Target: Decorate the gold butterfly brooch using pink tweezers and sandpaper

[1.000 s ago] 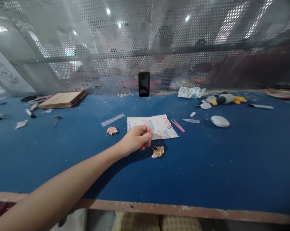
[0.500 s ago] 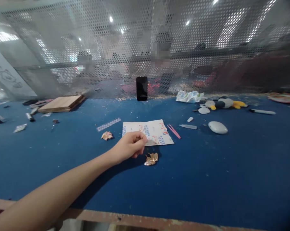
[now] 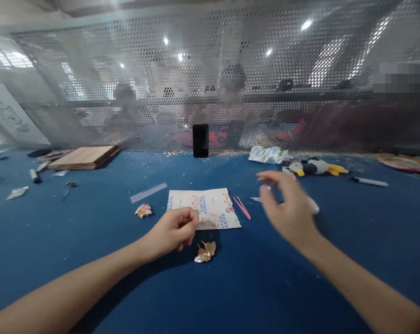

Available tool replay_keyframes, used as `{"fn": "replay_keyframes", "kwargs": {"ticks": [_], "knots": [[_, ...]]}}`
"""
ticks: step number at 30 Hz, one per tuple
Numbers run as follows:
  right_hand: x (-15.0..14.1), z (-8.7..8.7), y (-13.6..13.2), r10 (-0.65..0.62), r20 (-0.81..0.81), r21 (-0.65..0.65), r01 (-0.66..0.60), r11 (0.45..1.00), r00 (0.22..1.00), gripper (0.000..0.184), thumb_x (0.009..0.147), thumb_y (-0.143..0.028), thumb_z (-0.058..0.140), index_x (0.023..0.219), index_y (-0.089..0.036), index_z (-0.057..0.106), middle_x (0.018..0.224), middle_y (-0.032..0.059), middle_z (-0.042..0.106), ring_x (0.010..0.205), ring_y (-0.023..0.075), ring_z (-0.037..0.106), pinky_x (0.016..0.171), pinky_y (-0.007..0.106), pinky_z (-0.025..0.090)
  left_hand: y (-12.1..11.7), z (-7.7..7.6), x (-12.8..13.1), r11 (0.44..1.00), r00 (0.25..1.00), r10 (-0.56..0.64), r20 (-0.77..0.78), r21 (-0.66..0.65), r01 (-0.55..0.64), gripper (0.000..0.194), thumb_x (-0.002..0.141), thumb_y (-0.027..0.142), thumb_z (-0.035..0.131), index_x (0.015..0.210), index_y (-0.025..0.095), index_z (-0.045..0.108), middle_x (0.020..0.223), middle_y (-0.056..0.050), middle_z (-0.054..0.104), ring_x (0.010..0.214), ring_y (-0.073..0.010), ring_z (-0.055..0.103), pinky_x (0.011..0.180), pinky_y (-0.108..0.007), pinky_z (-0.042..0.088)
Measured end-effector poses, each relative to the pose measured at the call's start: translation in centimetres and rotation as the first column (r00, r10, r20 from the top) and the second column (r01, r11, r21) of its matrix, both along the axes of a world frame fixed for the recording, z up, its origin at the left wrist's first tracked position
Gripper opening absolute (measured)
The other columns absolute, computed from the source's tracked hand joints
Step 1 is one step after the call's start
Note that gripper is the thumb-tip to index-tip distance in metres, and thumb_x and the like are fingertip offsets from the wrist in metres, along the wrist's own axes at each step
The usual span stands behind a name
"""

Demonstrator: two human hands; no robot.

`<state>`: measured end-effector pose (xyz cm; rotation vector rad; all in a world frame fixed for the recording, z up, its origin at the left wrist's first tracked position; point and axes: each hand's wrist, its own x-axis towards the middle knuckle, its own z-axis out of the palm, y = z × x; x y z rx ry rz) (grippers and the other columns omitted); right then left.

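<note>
My left hand (image 3: 177, 229) is closed, thumb against curled fingers, over the lower left edge of a sandpaper sheet (image 3: 215, 208) lying print side up. Whatever it may hold is hidden. Just below that hand lies a gold ginkgo-leaf ornament (image 3: 205, 252). A second gold-pink leaf ornament (image 3: 143, 210) sits to its left, below a strip of small rhinestones (image 3: 148, 192). My right hand (image 3: 288, 208) is raised with thumb and fingers apart and nothing in them. It partly covers a white oval object (image 3: 314, 205). Pink tweezers (image 3: 242, 208) lie between the sheet and this hand.
A black phone (image 3: 200, 140) leans upright against the perforated metal screen (image 3: 154, 106). Wooden boards (image 3: 82, 157) lie at the back left. At the back right are a wipes packet (image 3: 268, 154), a plush duck (image 3: 317, 166) and a marker (image 3: 370, 181).
My right hand has come into view from the right, over the white objects. The left hand stays closed by the sandpaper. The camera view has tilted and shifted slightly.
</note>
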<state>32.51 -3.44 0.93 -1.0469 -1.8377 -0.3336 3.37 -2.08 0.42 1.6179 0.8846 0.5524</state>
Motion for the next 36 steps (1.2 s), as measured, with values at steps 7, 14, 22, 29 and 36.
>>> {"fn": "replay_keyframes", "kwargs": {"ticks": [7,14,22,29,36], "knots": [[-0.1,-4.4,0.7,-0.122,0.33,-0.361,0.245,0.9,0.936,0.029,0.1,-0.031,0.053,0.113,-0.022,0.077,0.12,0.0109,0.075,0.113,0.0344,0.059,0.097,0.057,0.052,0.1,-0.6,-0.5,0.981,0.999,-0.047,0.0,0.19,0.046,0.011,0.092,0.025,0.047,0.082,0.021,0.048,0.056,0.008,0.052,0.049,-0.007,0.043,0.049,-0.02,0.034],[1.8,-4.3,1.4,-0.127,0.263,-0.369,0.222,0.903,0.956,0.02,0.097,-0.022,0.055,0.097,-0.019,0.074,0.09,0.0093,0.077,0.093,0.0291,0.066,0.082,0.044,0.055,0.8,-0.2,-0.8,0.955,0.999,0.034,-0.007,0.294,-0.03,0.015,0.092,0.015,0.039,0.079,0.021,0.044,0.055,0.008,0.056,0.055,-0.0088,0.046,0.061,-0.024,0.036],[0.9,-3.3,0.9,-0.129,0.212,-0.364,0.201,0.909,0.969,0.027,0.102,-0.026,0.047,0.103,-0.019,0.072,0.103,0.0102,0.076,0.095,0.0255,0.072,0.081,0.039,0.055,1.0,-0.7,-0.5,0.978,0.986,0.136,0.101,0.143,-0.15,0.015,0.095,0.026,0.038,0.08,0.022,0.042,0.052,0.008,0.051,0.046,-0.0074,0.041,0.049,-0.02,0.032],[-3.0,1.4,-0.3,-0.219,-0.1,-0.433,0.156,0.888,0.971,0.029,0.099,-0.038,0.053,0.11,-0.022,0.075,0.089,0.0065,0.079,0.076,0.0217,0.073,0.069,0.034,0.054,1.3,-1.4,-0.1,0.991,0.971,0.127,0.205,0.019,-0.133,0.024,0.097,0.042,0.045,0.083,0.022,0.044,0.052,0.009,0.048,0.038,-0.0056,0.036,0.04,-0.018,0.026],[-8.6,2.0,-0.8,-0.057,-0.303,-0.4,-0.073,0.913,0.951,0.03,0.097,-0.039,0.058,0.11,-0.023,0.08,0.097,0.0068,0.078,0.082,0.0197,0.07,0.068,0.032,0.054,0.9,-0.5,-0.1,0.985,0.934,0.138,0.33,-0.147,-0.093,0.021,0.096,0.037,0.05,0.084,0.022,0.043,0.057,0.01,0.045,0.038,-0.0022,0.028,0.038,-0.015,0.019]]}}
